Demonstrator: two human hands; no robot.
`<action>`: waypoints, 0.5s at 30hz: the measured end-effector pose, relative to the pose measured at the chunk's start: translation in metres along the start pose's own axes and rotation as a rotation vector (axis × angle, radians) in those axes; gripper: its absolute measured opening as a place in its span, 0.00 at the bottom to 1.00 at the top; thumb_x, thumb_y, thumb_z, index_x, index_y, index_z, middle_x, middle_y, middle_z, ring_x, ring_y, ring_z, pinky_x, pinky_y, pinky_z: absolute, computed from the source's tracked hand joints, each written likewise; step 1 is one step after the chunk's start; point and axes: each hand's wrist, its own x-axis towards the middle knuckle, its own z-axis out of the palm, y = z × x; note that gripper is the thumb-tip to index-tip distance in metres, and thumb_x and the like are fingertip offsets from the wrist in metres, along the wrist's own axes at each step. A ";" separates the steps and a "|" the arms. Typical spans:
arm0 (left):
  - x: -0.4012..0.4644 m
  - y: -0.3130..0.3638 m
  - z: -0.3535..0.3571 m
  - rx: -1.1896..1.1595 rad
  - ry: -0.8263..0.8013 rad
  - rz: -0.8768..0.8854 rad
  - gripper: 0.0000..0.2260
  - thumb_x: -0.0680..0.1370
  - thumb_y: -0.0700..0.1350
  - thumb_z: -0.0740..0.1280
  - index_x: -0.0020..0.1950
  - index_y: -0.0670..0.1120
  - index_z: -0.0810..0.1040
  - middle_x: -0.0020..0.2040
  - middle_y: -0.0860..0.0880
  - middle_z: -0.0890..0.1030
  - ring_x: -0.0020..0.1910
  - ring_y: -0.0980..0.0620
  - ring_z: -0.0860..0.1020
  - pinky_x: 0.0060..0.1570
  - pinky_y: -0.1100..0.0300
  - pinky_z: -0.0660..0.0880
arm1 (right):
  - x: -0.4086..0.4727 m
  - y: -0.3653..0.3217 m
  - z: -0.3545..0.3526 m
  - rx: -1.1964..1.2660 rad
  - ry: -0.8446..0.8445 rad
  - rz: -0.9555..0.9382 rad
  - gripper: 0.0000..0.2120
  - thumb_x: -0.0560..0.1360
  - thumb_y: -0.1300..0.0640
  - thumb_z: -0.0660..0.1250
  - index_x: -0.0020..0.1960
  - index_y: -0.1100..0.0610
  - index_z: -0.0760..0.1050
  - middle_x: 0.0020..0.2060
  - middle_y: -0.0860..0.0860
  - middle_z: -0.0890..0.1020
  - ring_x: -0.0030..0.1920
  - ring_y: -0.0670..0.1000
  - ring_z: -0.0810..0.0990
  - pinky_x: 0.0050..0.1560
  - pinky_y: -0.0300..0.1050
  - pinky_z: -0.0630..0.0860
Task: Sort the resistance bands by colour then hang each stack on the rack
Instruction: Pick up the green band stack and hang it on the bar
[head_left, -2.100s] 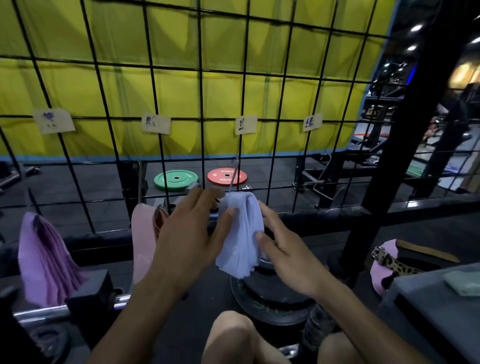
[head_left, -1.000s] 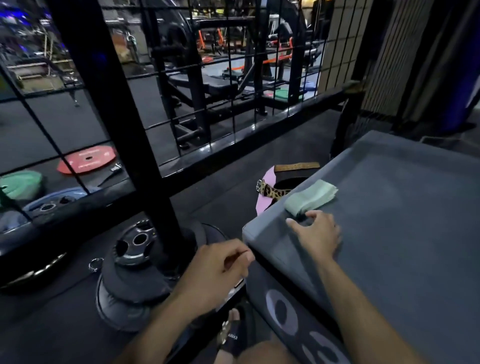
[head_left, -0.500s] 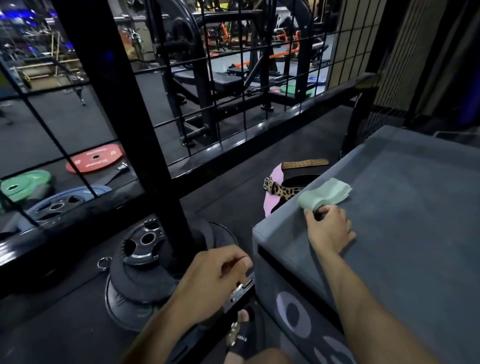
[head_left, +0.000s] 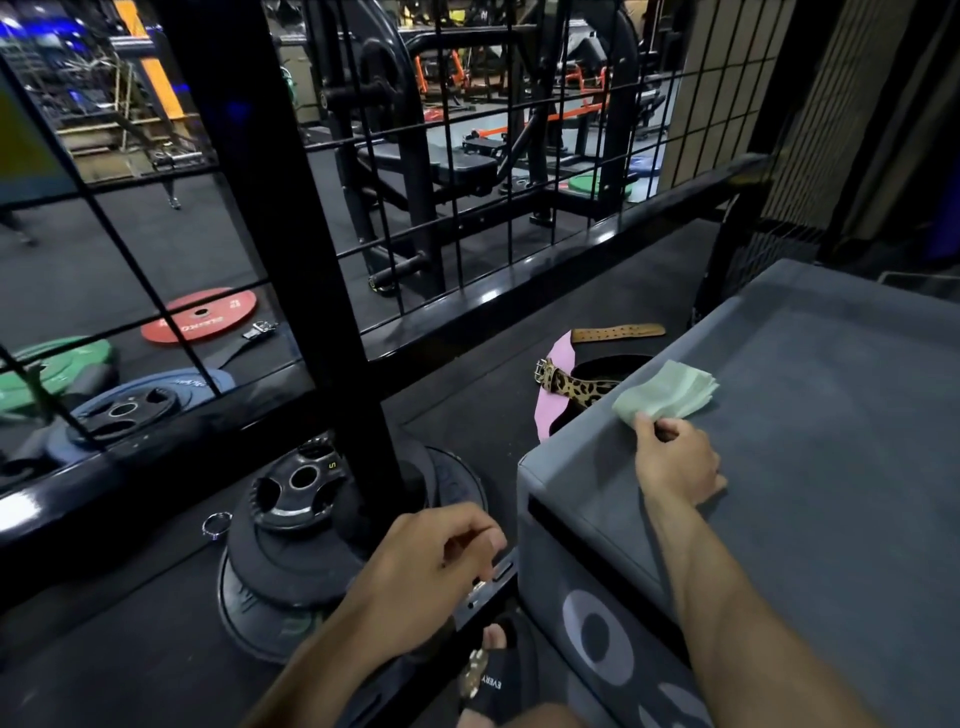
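Gym floor here, black wire-grid rack (head_left: 467, 171) up at 11 o'clock. On the grey padded box (head_left: 831, 441) at 2 o'clock lies a pale green stack of flat resistance bands (head_left: 670, 392). My right hand (head_left: 675, 460) pinches its near edge; left hand (head_left: 431, 566) hangs loosely curled, empty. Looks light and floppy, probably slippery between layers, so I'd squeeze the whole stack mid-fold.

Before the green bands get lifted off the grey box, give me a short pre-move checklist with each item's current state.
1. Right hand has hold of the green bands: ok, thumb and fingers pinch the near end.
2. Whole stack gripped: cannot tell, the far end fans loose on the grey box.
3. Left hand free to help: ok, loosely curled, holding nothing.
4. Lift path clear: ok, nothing lies on the bands.
5. Leopard belt clear of the bands: ok, it lies on the floor beside the box.
6. Rack's hanging spot in view: not ok.
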 end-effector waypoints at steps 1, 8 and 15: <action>0.000 0.000 0.000 0.001 -0.001 -0.002 0.08 0.81 0.49 0.66 0.44 0.54 0.80 0.37 0.55 0.83 0.36 0.51 0.81 0.42 0.52 0.79 | 0.001 -0.002 -0.001 0.013 0.004 0.017 0.16 0.74 0.39 0.65 0.51 0.48 0.82 0.56 0.52 0.80 0.60 0.60 0.74 0.63 0.58 0.63; -0.003 -0.005 -0.006 -0.008 0.000 -0.014 0.08 0.82 0.49 0.65 0.45 0.55 0.81 0.38 0.55 0.84 0.37 0.54 0.80 0.42 0.55 0.79 | 0.013 -0.017 -0.011 0.310 -0.006 -0.048 0.12 0.69 0.38 0.68 0.43 0.46 0.78 0.48 0.47 0.83 0.56 0.56 0.79 0.65 0.60 0.72; -0.022 0.002 -0.026 -0.069 0.138 0.064 0.07 0.82 0.46 0.67 0.44 0.51 0.82 0.36 0.51 0.83 0.33 0.53 0.80 0.39 0.54 0.78 | -0.020 -0.063 -0.081 0.433 -0.281 -0.420 0.06 0.76 0.57 0.70 0.42 0.59 0.79 0.37 0.50 0.82 0.31 0.37 0.75 0.34 0.31 0.71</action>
